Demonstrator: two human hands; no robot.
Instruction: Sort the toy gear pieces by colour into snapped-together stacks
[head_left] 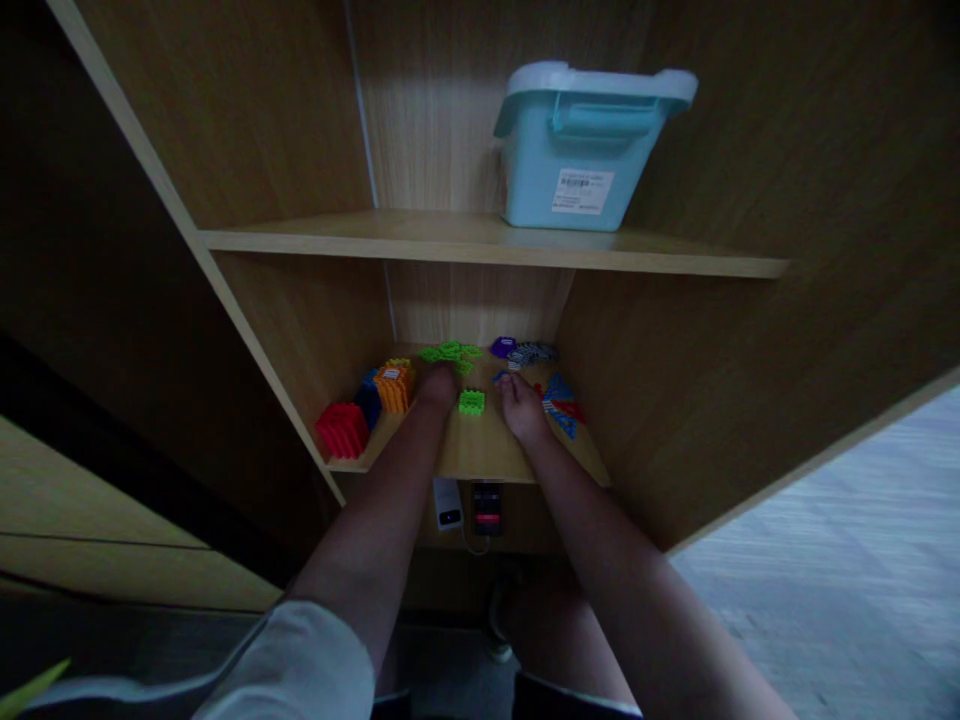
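Both of my arms reach into the lower shelf [480,455] of a wooden cabinet. My left hand [437,385] rests curled beside a spread of green toy pieces [450,353], and its fingers are too dark to read. My right hand [519,405] lies on the shelf with its fingers bent toward a small blue piece [500,377]. A green block [472,402] sits between the two hands, touched by neither. Loose blue and red pieces [562,405] lie just right of my right hand.
Red [343,430], blue [369,397] and orange [394,385] block stacks stand at the shelf's left. A purple piece [502,346] and grey pieces [531,353] lie at the back. A light-blue lidded bin [585,150] sits on the upper shelf [420,240]. Two small devices [469,505] hang under the shelf.
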